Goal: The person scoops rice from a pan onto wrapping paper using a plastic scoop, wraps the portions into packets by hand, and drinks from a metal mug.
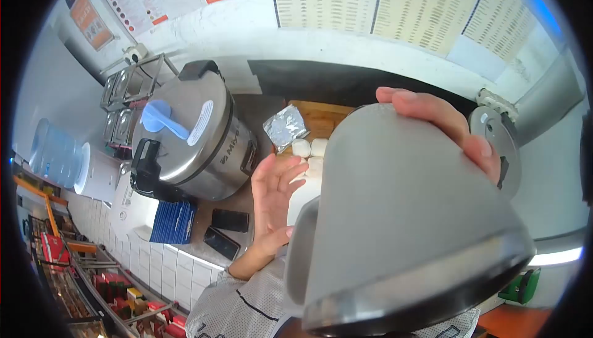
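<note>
A large grey jug-like vessel (pixel 401 171) with a side handle (pixel 302 257) and a shiny metal band at its near end fills the right of the view, tilted close to the camera. Fingers of my right hand (pixel 451 122) wrap over its upper right side; the palm is hidden behind it. Left of the vessel, near the handle, my left hand (pixel 275 196) is raised with its fingers apart and loosely bent, holding nothing visible. Just beyond that hand lie several white rounded pieces (pixel 301 147) on a wooden board (pixel 318 125), partly hidden, beside a crumpled foil packet (pixel 285 126).
A big steel cooker (pixel 216 152) stands on the left, a blue scoop (pixel 162 119) on its lid. Two dark phones (pixel 230 220) and a blue stack (pixel 173 222) lie near the counter edge. Behind are a wire rack (pixel 126 100) and a second round lidded appliance (pixel 494 134).
</note>
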Action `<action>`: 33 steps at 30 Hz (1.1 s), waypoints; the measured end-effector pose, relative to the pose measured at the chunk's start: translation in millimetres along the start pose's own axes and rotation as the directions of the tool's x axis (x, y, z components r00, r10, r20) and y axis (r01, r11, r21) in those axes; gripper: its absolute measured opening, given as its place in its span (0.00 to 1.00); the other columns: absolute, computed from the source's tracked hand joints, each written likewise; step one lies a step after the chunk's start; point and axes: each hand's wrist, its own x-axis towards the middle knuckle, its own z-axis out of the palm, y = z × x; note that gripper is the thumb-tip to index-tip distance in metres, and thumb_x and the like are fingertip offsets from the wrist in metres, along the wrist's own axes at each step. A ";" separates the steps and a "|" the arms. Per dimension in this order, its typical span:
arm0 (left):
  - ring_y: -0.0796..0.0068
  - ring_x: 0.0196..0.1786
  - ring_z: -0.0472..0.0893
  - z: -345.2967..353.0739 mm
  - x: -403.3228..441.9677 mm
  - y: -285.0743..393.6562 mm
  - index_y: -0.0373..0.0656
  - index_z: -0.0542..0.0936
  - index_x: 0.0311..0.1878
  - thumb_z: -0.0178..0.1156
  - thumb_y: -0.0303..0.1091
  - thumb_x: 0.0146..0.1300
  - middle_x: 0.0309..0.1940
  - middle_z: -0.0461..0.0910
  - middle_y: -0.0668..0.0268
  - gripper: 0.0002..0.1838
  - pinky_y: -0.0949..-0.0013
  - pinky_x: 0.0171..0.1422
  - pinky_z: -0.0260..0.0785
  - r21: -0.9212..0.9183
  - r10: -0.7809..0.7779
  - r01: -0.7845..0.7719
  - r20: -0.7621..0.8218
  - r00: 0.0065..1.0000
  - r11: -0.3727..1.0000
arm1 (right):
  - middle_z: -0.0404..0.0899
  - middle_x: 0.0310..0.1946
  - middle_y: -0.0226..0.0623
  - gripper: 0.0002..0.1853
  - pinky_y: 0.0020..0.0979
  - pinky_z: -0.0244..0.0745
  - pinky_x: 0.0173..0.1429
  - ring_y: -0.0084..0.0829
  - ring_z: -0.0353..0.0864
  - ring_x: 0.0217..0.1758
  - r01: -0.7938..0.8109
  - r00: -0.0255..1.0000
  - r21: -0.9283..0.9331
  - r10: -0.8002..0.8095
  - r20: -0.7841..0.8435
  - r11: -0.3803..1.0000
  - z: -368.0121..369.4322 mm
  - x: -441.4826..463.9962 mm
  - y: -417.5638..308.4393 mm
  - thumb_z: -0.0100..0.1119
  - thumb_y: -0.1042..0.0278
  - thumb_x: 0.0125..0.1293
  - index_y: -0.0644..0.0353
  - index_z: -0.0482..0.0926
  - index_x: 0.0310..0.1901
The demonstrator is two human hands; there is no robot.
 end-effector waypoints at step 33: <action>0.60 0.61 0.70 -15.1 -108.3 78.3 0.38 0.66 0.62 0.59 0.44 0.58 0.58 0.67 0.55 0.32 0.61 0.63 0.61 -0.273 -0.700 0.827 0.441 0.562 0.491 | 0.77 0.46 0.52 0.20 0.32 0.68 0.64 0.30 0.78 0.51 0.085 0.996 -0.557 -0.083 0.030 0.826 31.0 -2.5 -113.4 0.31 0.52 0.75 0.59 0.66 0.50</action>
